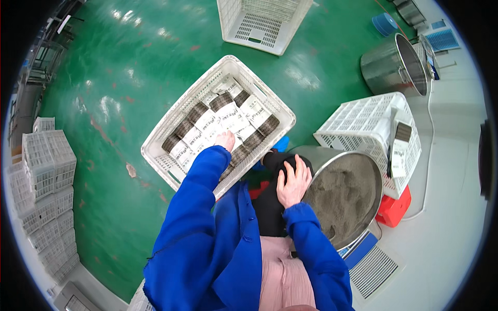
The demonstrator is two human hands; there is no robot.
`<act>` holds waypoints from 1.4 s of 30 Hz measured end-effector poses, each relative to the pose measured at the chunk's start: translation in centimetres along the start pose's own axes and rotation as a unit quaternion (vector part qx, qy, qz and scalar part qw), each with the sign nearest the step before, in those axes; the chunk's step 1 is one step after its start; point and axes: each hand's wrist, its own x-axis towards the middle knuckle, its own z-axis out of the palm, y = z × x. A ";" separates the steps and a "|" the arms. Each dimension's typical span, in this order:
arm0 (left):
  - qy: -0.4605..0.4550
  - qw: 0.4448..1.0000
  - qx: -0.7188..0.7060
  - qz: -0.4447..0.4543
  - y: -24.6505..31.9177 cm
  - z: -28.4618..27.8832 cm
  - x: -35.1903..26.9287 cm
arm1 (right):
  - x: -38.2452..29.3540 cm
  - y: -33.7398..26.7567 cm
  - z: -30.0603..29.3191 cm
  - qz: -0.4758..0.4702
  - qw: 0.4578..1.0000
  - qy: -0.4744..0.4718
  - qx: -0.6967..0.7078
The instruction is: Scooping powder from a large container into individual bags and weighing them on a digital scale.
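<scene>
My left hand (227,140) is down in a white plastic crate (155,132), its fingers on the packets; whether it grips one is hard to see. Rows of packets (232,117) with white printed labels and dark brown patterned ends fill most of the crate. My right hand (295,182) lies with spread fingers on my black-clad knee (272,202), holding nothing. Just right of that knee stands a large steel drum (330,155) with grey-brown powder (344,194) inside.
An upturned white crate (362,120) at right carries a packet (400,151), above a red plastic container (395,208). Behind are another steel drum (389,68) and a blue bucket (384,24). A white crate (260,31) stands ahead; stacked crates (50,167) line the left.
</scene>
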 end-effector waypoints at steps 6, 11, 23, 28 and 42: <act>0.093 0.995 0.019 0.010 -0.6 2.7 7.4 | 1.1 0.0 0.1 0.021 0.999 -0.030 0.010; 0.076 0.995 0.046 -0.049 -2.9 5.5 11.6 | 2.2 -0.6 0.4 0.030 0.998 -0.056 0.007; 0.124 0.981 0.038 -0.142 -7.9 4.8 16.5 | 2.0 0.3 0.6 0.035 0.997 -0.073 0.006; 0.117 0.978 -0.003 -0.175 -6.3 4.0 14.6 | 1.8 0.6 -0.1 0.037 0.998 -0.051 0.016; 0.085 0.975 -0.053 -0.196 -9.9 0.7 17.6 | 0.6 0.5 -0.1 0.038 0.998 -0.021 0.043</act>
